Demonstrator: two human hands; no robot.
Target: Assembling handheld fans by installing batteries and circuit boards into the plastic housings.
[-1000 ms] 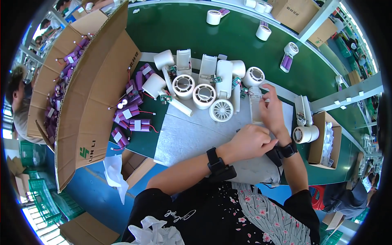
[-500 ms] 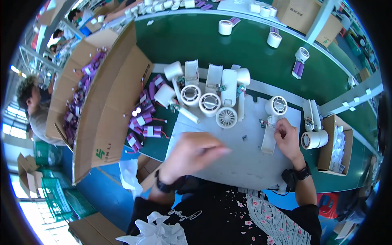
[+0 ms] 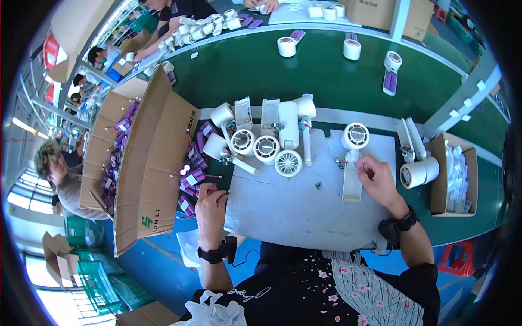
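Note:
My left hand (image 3: 210, 214) is at the edge of the loose battery pile, its fingers closed on a purple battery pack (image 3: 211, 192) that they partly cover. My right hand (image 3: 377, 182) has its fingers curled together against the right side of an open white fan handle casing (image 3: 352, 187); whatever they pinch is hidden. That casing lies on the grey mat with a round white fan head (image 3: 356, 136) at its far end. A small green circuit board (image 3: 340, 162) sticks out on its left. More purple battery packs (image 3: 191, 178) lie beside my left hand.
A tall cardboard box (image 3: 163, 163) of battery packs stands at left. Several white fan parts (image 3: 266, 149) crowd the mat's far left. At right are white casings (image 3: 418, 173) and a carton of white pieces (image 3: 455, 179). Beyond runs a green belt (image 3: 239, 65) with fans; other people work nearby.
My left hand has swung left from above the mat to the battery pile and closed on a pack. My right hand stays at the casing. The whole view has shifted slightly.

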